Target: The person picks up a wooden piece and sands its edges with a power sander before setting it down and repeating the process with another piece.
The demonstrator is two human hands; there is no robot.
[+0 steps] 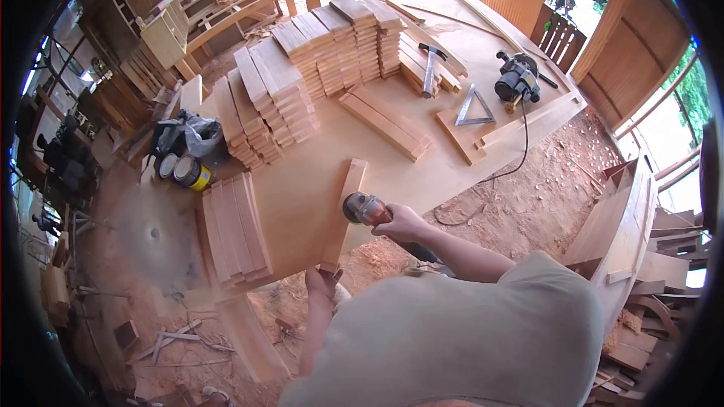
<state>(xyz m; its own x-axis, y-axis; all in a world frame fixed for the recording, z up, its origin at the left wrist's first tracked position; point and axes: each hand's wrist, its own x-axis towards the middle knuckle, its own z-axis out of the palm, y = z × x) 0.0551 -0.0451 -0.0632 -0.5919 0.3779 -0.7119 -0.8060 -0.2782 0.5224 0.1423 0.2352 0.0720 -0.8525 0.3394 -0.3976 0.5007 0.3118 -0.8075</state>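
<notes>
The right hand (pixel 400 222) is wrapping its grip around the angle grinder (pixel 363 209), pressing it onto the wooden slat (pixel 341 215) lying at the table (pixel 317 181) edge. The left hand (pixel 323 283) is pinching the slat's near end. Keeping the disc flat and the slat steady seems wise.

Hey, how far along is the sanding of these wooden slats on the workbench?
Done: this can't be settled; a small stack of slats lies at the near left edge of the workbench. In hand: the right hand presses a power sander onto one slat, which the left hand steadies at its near end. Possibly left: the large stacks of boards farther back.
</notes>
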